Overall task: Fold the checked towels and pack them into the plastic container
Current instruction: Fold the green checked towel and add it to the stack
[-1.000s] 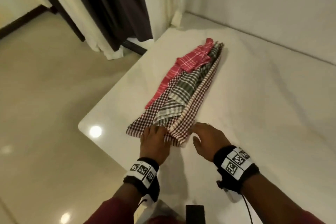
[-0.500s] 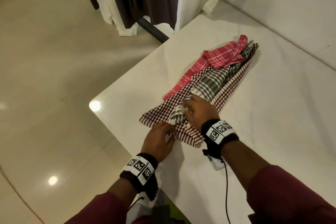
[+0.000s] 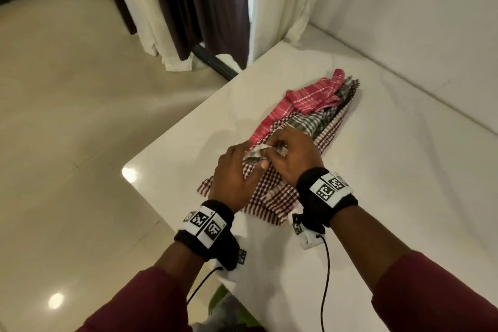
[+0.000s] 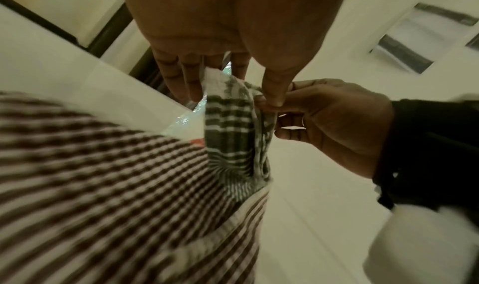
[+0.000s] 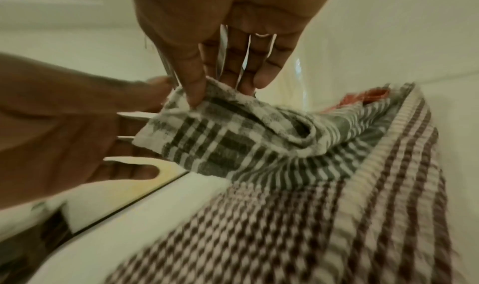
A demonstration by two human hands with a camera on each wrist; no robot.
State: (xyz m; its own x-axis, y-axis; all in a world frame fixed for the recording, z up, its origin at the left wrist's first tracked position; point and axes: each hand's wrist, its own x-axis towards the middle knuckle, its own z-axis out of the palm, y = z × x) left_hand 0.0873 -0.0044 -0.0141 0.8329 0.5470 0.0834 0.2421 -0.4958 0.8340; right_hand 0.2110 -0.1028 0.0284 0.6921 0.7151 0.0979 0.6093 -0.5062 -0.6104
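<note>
Three checked towels lie overlapped on the white table (image 3: 390, 210): a red towel (image 3: 304, 100) farthest, a green-and-white towel (image 3: 318, 122) in the middle, and a maroon-and-white towel (image 3: 272, 194) nearest. My left hand (image 3: 254, 160) and right hand (image 3: 272, 149) meet over the green towel's near corner, and both pinch it a little above the maroon towel. In the left wrist view my left hand (image 4: 233, 97) holds the green towel (image 4: 233, 128) between thumb and fingers. The right wrist view shows my right hand (image 5: 220, 93) pinching the green towel (image 5: 220, 134). No plastic container is in view.
The table's left edge and rounded corner (image 3: 129, 172) are close to the towels, with tiled floor (image 3: 67, 143) beyond. Dark and cream curtains (image 3: 199, 8) hang at the back. A white wall (image 3: 417, 35) borders the table's far side. Something green and grey (image 3: 226, 304) shows below the near edge.
Both hands left the maroon towel's near edge. The right hand reached the green towel first, then the left joined it; its near corner is now raised between them.
</note>
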